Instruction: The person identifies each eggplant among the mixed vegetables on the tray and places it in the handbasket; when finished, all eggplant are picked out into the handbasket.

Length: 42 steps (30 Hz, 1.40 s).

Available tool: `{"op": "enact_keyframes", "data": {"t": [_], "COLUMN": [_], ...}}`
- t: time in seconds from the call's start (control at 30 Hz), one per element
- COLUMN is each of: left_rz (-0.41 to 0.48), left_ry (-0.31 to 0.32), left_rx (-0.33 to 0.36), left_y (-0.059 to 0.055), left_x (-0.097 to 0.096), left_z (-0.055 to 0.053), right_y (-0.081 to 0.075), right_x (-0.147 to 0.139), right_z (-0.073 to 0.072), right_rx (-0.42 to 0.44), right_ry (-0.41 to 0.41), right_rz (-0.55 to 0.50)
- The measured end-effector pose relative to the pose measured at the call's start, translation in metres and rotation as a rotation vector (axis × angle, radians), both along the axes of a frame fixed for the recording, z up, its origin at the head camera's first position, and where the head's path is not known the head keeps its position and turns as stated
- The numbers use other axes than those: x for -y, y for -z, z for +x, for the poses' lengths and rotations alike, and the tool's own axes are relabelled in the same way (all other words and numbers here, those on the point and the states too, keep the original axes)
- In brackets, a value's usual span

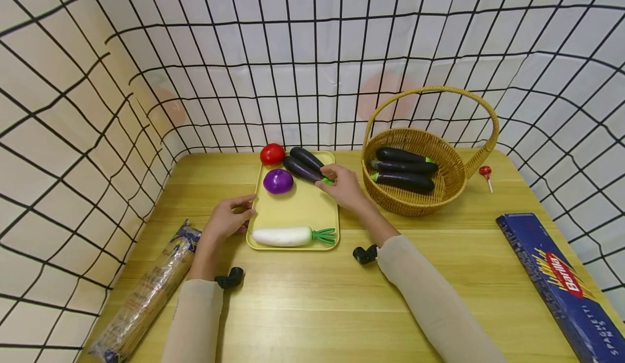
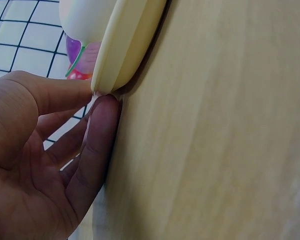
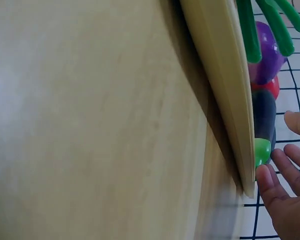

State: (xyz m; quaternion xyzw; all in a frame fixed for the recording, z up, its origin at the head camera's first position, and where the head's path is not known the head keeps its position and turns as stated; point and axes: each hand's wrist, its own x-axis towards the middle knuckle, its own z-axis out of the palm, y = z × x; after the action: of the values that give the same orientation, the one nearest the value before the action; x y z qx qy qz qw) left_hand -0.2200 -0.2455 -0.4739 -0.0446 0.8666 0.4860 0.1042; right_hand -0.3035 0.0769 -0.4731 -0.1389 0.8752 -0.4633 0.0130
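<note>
Left hand (image 1: 228, 216) has the yellow tray (image 1: 299, 207) pinched by its edge, probably to steady it, while the right hand (image 1: 344, 187) sits half-open by two eggplants (image 1: 299, 169) on it, no grip I can see.

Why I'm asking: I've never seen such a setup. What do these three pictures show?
No machine here: a person works bare-handed at a wooden table. The wide picture comes from a head camera; the others from cameras on each wrist. The left hand pinches the edge of a yellow tray holding a white radish, a purple vegetable, a red vegetable and two eggplants. The right hand is at the green end of one; no firm grip shows. Nearby: a basket with three eggplants, a lollipop, a blue spaghetti box, a clear packet.
</note>
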Motion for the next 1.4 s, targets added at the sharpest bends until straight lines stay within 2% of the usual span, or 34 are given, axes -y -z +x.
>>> {"op": "enact_keyframes", "data": {"t": [0.47,0.93,1.1,1.23,1.4], "left_rz": [0.013,0.016,0.001,0.003,0.017], "left_ry": [-0.007,-0.011,-0.008,-0.008,-0.006], "left_rx": [0.014,0.01,0.009,0.013,0.015], "left_y": [-0.001,0.002,0.001,0.001,0.0], "left_x": [0.0,0.001,0.001,0.001,0.001], "left_z": [0.0,-0.002,-0.002,-0.001,-0.001], "right_y": [-0.001,-0.002,-0.002,-0.002,-0.001], "right_x": [0.011,0.022,0.024,0.026,0.027], "right_z": [-0.003,-0.007,-0.007,-0.006,-0.004], "right_rx": [-0.007,-0.068,-0.081,-0.072,-0.047], "right_ry": [-0.021,-0.01,-0.044,-0.07,-0.061], "right_rz": [0.118,0.24,0.284,0.318,0.313]}}
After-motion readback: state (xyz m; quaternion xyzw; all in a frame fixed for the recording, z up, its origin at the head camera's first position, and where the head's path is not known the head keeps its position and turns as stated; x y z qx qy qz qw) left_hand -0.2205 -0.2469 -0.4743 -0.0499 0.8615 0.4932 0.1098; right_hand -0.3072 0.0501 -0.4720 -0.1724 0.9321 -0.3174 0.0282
